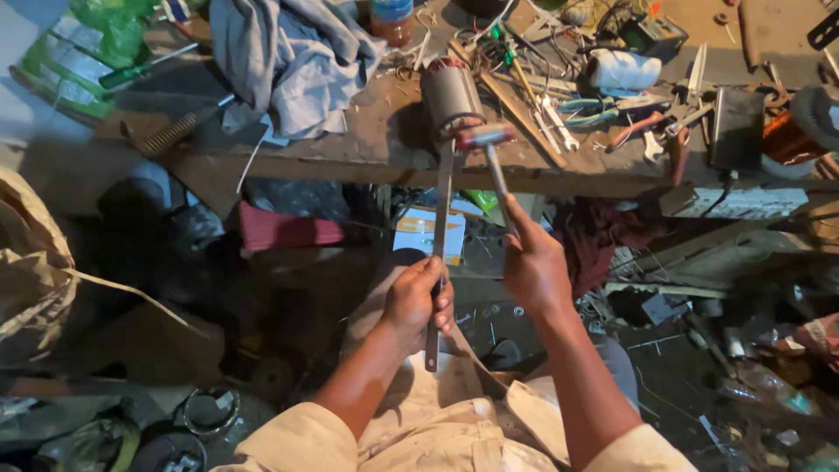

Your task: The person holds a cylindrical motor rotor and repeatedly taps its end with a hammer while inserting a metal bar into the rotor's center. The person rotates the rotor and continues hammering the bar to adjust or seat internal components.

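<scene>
Presently left hand [418, 301] in a closed grip on a flat metal bar [440, 245] set against the wound rotor [451, 98] at the desk [367, 140] front edge, right hand [533, 262] closed on hammer [487, 138]; risk: glancing blow skids bar, rotor rolls off; tools crowd right side.

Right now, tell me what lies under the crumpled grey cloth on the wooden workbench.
The crumpled grey cloth lies on the worn wooden workbench. A coiled metal spring pokes out at its left edge. Anything beneath the folds is covered.
</scene>
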